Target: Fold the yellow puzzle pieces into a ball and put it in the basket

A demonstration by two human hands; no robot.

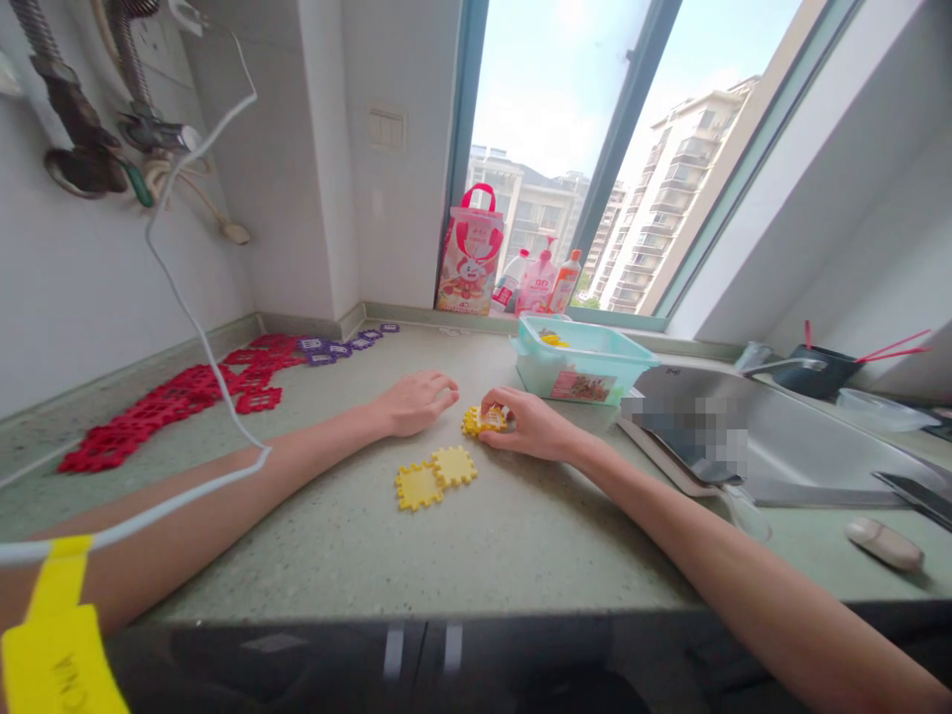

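Yellow tiles (pixel 437 476) lay toward front edge of counter (pixel 535 555) from right hand (pixel 530 424), the nearer, pinching yellow pieces (pixel 476 422); left hand (pixel 416 404) half-curled, empty.

On my feed I cannot count the yellow pieces (pixel 473 424) partly covered by the right hand (pixel 530 423). Pixelation masks a dark object (pixel 673 448) beside the sink (pixel 807 436). The label (pixel 585 386) on the teal tub (pixel 534 375) is unreadably blurred; the bottom edge crops a yellow tag (pixel 63 664).
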